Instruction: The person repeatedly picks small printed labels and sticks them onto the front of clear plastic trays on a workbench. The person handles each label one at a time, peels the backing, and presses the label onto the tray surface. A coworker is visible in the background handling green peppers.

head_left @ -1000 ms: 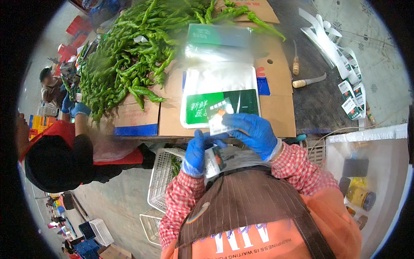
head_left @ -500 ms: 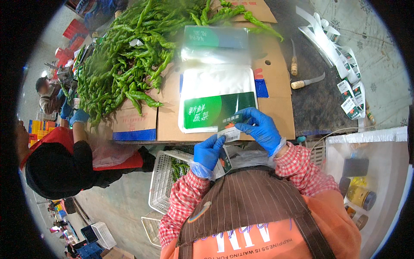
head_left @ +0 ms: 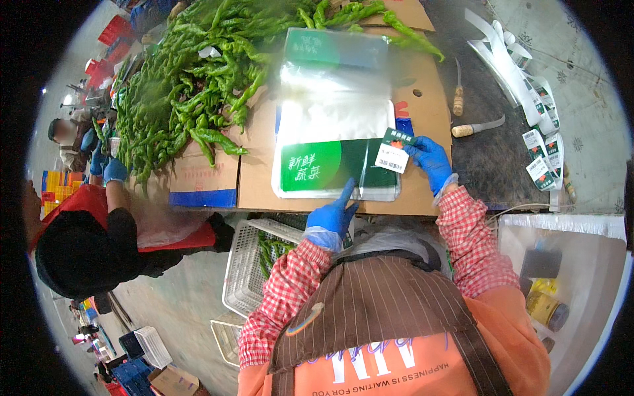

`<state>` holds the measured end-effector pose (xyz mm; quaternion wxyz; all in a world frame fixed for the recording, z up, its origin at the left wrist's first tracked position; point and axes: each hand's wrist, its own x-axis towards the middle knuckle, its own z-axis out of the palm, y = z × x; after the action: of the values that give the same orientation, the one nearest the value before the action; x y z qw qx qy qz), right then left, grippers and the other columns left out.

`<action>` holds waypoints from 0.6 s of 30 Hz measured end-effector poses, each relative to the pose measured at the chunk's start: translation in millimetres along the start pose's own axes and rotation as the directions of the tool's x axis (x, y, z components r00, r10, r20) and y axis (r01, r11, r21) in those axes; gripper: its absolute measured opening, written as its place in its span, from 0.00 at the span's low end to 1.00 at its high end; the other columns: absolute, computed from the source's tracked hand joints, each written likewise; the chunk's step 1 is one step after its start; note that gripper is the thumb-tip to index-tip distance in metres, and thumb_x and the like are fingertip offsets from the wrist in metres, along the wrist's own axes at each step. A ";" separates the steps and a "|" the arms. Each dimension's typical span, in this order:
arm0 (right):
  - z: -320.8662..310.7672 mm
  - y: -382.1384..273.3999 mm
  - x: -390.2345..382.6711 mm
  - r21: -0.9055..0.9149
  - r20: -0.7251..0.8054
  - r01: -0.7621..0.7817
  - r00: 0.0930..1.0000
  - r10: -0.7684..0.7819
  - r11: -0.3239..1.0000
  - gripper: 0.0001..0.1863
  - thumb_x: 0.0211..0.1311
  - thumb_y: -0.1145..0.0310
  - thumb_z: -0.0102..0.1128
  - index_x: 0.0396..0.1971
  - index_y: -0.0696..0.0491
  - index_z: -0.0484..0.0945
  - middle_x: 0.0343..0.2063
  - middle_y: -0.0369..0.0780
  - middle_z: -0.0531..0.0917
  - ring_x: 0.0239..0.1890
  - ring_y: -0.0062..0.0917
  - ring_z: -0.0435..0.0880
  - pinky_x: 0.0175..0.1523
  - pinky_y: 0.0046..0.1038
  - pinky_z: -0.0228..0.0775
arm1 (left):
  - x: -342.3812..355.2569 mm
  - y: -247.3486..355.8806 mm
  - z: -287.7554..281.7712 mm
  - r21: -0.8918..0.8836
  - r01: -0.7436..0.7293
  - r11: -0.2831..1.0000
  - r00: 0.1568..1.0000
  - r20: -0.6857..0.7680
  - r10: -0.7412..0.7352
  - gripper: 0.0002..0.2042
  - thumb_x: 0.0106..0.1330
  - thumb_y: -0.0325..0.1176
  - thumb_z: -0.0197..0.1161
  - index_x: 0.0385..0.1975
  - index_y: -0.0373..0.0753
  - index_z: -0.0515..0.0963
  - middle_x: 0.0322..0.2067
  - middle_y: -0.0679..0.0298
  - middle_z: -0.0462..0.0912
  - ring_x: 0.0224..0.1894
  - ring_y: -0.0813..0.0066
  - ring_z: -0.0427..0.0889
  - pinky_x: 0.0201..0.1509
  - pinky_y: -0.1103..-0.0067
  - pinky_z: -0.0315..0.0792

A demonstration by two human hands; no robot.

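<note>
My right hand, in a blue glove, pinches a sticker label, white with a dark green top and a red picture. It is over the right side of a white and green plastic packing bag lying on cardboard. My left hand, also blue-gloved, is at the bag's near edge. Its index finger stretches onto the green band while the other fingers are curled. A piece of label strip shows beside the curled fingers, mostly hidden by the hand. Another stack of clear and green bags lies beyond.
A big heap of long green peppers covers the table's left. Two curved knives with wooden handles and strips of labels lie right. A white crate stands below the table edge. Another person works at left.
My hands have moved apart. The right carried a label up and right over the bag, off the strip near the left hand. My left index finger now reaches onto the bag.
</note>
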<state>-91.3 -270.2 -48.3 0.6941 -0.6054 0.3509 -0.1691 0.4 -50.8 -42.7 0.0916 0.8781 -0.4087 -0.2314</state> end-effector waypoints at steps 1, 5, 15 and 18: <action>2.4 4.9 2.0 -0.003 0.003 -0.037 0.999 0.037 0.999 0.07 0.46 0.71 0.56 0.27 0.55 0.72 0.20 0.32 0.72 0.20 0.12 0.65 0.25 0.14 0.57 | 0.8 1.6 1.0 0.014 -0.011 1.000 1.000 0.016 0.010 0.27 0.56 0.45 0.47 0.55 0.63 0.45 0.20 0.53 0.75 0.21 0.57 0.74 0.22 0.67 0.67; 10.5 10.4 9.2 -0.086 0.138 0.056 0.990 -0.043 0.995 0.07 0.45 0.71 0.58 0.26 0.56 0.72 0.21 0.33 0.73 0.23 0.14 0.67 0.27 0.16 0.60 | 2.5 4.4 1.5 0.053 0.015 0.999 0.996 0.088 -0.019 0.27 0.56 0.46 0.45 0.55 0.65 0.43 0.22 0.55 0.76 0.22 0.57 0.75 0.22 0.67 0.67; 22.8 15.0 19.2 0.005 0.270 0.030 0.962 -0.030 1.000 0.09 0.43 0.74 0.59 0.28 0.59 0.73 0.25 0.36 0.76 0.29 0.17 0.72 0.36 0.17 0.66 | 0.1 5.4 0.3 0.077 0.010 0.997 0.997 0.076 -0.016 0.27 0.57 0.44 0.45 0.55 0.64 0.43 0.23 0.56 0.76 0.21 0.59 0.75 0.23 0.68 0.68; 21.8 16.3 19.7 0.025 0.262 0.006 0.965 -0.013 1.000 0.09 0.42 0.74 0.59 0.28 0.59 0.73 0.26 0.36 0.76 0.28 0.17 0.73 0.35 0.17 0.66 | 0.4 5.5 0.3 0.086 0.020 0.996 0.995 0.093 -0.028 0.27 0.57 0.44 0.45 0.55 0.64 0.42 0.23 0.56 0.76 0.22 0.59 0.75 0.23 0.68 0.68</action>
<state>-65.6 -264.1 -69.0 0.7409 -0.6157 0.2510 -0.0952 -3.3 -54.6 -41.2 0.0321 0.8742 -0.4115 -0.2558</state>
